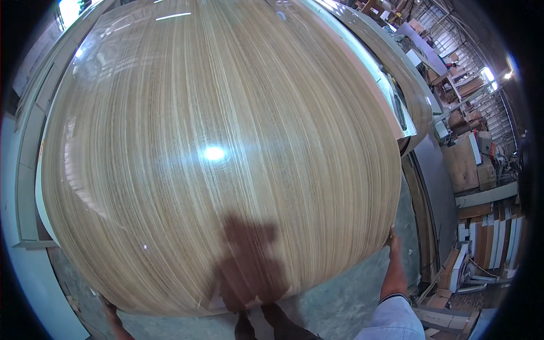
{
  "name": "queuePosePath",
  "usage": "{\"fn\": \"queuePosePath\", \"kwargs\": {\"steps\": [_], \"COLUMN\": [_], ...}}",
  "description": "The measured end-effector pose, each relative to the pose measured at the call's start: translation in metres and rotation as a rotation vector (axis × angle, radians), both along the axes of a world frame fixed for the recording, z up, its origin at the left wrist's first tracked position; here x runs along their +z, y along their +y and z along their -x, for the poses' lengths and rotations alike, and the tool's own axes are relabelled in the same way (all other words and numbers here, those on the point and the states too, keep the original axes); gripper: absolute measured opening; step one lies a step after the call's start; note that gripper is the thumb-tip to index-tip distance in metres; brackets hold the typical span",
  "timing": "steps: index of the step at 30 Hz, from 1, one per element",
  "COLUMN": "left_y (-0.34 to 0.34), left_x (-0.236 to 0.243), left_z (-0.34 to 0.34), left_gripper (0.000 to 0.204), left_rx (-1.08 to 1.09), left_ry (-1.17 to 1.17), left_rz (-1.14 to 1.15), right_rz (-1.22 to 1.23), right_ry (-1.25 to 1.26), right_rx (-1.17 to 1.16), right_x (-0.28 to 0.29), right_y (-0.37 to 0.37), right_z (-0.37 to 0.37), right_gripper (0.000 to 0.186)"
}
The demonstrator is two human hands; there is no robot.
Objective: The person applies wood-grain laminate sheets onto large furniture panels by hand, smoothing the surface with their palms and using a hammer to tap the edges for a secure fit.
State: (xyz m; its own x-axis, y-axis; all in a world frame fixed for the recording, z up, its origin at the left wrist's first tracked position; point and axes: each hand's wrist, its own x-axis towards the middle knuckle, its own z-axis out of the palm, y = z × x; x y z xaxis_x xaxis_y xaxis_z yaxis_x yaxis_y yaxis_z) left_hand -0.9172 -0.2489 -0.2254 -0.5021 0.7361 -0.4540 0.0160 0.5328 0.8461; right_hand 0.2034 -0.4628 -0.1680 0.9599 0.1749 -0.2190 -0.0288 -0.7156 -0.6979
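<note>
A large glossy wood-grain sheet (pixel 283 170) with light and brown stripes fills most of the view and reaches close to my legs. At its near left corner my left hand (pixel 109 310) grips the edge, with the fingers partly hidden by the sheet. My right hand (pixel 393 240) holds the right edge near the other front corner, its fingers mostly out of sight. Both arms are spread wide. A lamp's glare and a dark reflection show on the shiny surface.
Pale panels (pixel 34 141) stand along the left. Another wood-grain sheet (pixel 416 107) lies beyond the right edge. Offcut boards (pixel 493 238) and stacked scraps crowd the right side. Grey concrete floor (pixel 334 306) shows around my legs.
</note>
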Motion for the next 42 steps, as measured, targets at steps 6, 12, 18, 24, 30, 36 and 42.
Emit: {"fn": "queuePosePath", "kwargs": {"steps": [6,12,18,24,30,36,42], "left_y": [-0.003,0.031,0.089,0.146,0.207,0.242,0.228], "left_x": [0.075,0.142,0.163,0.206,0.244,0.203,0.158], "left_z": [-0.015,0.004,0.018,-0.026,-0.066,-0.013,-0.028], "left_gripper": [0.085,0.090,0.089,0.091,0.092,0.095,0.095], "left_rx": [-0.020,-0.006,-0.070,-0.122,-0.126,-0.068,-0.110], "left_ry": [-0.046,0.016,-0.031,0.080,0.360,0.240,0.373], "left_rz": [0.053,-0.001,-0.080,-0.029,0.077,0.022,0.000], "right_rz": [-0.102,-0.102,-0.016,-0.048,-0.005,-0.125,-0.173], "right_ry": [-0.082,-0.075,-0.048,-0.223,-0.266,-0.104,0.065], "right_rx": [0.054,0.026,0.070,0.014,0.035,0.097,0.363], "right_x": [0.030,0.070,0.092,0.098,0.114,0.114,0.090], "right_y": [-0.005,0.045,0.092,0.150,0.207,0.252,0.200], "right_z": [-0.005,0.005,-0.020,-0.025,-0.024,-0.015,-0.014], "right_gripper": [0.064,0.065,0.077,0.074,0.075,0.087,0.085]}}
